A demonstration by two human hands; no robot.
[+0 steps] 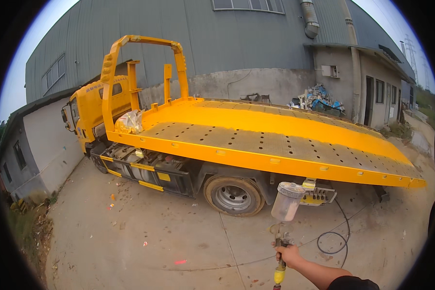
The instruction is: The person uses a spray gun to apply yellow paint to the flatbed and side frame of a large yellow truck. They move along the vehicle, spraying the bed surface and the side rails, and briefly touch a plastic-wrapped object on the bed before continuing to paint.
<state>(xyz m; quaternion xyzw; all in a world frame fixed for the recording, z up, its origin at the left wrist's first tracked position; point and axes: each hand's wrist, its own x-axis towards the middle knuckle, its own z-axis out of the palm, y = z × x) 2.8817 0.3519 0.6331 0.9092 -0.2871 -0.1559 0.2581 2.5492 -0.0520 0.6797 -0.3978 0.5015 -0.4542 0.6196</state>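
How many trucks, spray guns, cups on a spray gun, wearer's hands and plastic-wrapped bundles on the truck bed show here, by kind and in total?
Truck, yellow: 1
Spray gun: 1
Cup, on top of the gun: 1
Wearer's right hand, holding the gun: 1
Plastic-wrapped bundle, on the bed's front end: 1
Total: 5

We have open air over the flatbed (pixel 256 117) until the upright frame (pixel 107 101) and plastic bag (pixel 129 122) block its front end. A looped hose (pixel 348 229) obstructs the concrete (pixel 154 241) right of our right hand (pixel 289 254).
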